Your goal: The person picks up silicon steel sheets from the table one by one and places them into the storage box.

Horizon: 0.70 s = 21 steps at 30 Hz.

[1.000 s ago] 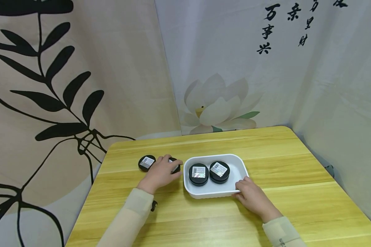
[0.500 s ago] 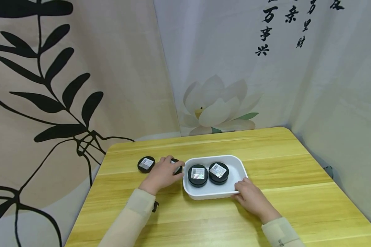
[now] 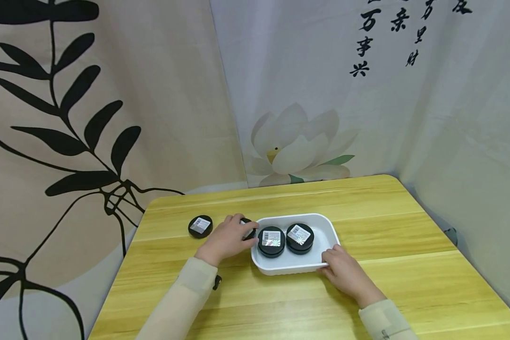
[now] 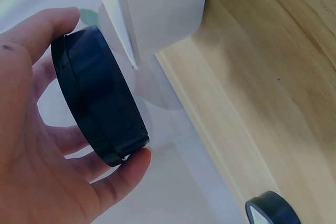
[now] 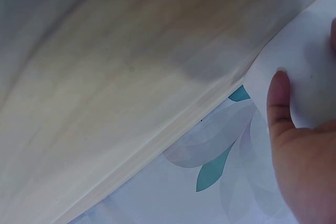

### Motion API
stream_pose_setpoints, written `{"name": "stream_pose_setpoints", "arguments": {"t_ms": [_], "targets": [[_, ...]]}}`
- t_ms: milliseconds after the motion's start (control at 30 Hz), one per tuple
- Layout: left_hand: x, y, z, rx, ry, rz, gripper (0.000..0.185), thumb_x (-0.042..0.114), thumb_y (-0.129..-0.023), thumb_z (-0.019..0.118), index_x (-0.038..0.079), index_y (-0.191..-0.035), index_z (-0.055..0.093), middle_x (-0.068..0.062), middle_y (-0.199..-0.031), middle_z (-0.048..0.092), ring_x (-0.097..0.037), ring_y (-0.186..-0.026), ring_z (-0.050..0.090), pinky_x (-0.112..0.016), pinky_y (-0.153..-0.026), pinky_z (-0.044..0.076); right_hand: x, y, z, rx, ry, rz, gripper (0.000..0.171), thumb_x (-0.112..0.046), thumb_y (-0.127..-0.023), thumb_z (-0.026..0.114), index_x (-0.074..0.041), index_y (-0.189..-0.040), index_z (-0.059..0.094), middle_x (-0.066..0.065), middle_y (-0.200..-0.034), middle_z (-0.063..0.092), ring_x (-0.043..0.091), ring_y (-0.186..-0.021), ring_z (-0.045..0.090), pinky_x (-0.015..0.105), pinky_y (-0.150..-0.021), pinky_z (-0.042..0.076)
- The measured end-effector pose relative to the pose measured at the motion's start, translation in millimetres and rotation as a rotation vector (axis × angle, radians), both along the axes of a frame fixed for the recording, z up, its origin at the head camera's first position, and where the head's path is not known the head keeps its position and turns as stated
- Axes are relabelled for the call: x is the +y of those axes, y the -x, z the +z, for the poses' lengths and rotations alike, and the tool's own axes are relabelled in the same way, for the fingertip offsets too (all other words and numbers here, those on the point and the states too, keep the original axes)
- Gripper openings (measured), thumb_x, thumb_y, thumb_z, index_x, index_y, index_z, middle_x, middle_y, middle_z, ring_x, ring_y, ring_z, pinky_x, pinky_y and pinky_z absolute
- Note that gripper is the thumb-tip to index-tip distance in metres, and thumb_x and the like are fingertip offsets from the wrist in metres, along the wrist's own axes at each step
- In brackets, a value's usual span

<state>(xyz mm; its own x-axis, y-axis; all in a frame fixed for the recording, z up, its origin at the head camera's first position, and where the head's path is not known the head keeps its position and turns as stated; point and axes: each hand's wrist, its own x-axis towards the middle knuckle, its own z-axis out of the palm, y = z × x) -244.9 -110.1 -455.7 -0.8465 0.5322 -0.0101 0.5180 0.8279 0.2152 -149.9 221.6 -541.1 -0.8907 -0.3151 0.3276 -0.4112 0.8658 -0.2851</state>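
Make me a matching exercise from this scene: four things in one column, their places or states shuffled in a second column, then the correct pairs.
Things
1. left hand
2. right hand
3. lone tin
4. two labelled tins

Places or states
A. inside the white tray
B. holds the tray's near right corner
C. grips a black tin beside the tray's left edge
D. on the table, left of everything else

Pairs: 1-C, 2-B, 3-D, 4-A
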Motion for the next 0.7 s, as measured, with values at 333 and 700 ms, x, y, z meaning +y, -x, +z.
{"name": "stream_pose_setpoints", "arguments": {"t_ms": [333, 700], "targets": [[9.8, -1.0, 2.8, 0.000, 0.005, -0.038, 0.044, 0.050, -0.095, 0.064, 0.034, -0.136, 0.061, -0.020, -0.143, 0.052, -0.039, -0.126, 0.051, -0.058, -0.102, 0.046, 0.0, -0.3, 2.3, -0.020, -0.005, 0.001, 0.033, -0.024, -0.081, 0.084, -0.022, -0.073, 0.051, -0.013, -0.074, 0.050, 0.009, -0.080, 0.042, 0.028, -0.069, 0.042], [16.4, -1.4, 5.0, -0.022, 0.023, -0.039, 0.044, 0.052, -0.095, 0.064, 0.036, -0.136, 0.061, -0.017, -0.149, 0.049, -0.039, -0.133, 0.047, -0.058, -0.108, 0.043, 0.2, -0.5, 1.8, -0.010, -0.004, -0.003, 0.034, -0.024, -0.080, 0.084, -0.023, -0.074, 0.051, -0.014, -0.075, 0.050, 0.009, -0.080, 0.042, 0.028, -0.068, 0.043]]}}
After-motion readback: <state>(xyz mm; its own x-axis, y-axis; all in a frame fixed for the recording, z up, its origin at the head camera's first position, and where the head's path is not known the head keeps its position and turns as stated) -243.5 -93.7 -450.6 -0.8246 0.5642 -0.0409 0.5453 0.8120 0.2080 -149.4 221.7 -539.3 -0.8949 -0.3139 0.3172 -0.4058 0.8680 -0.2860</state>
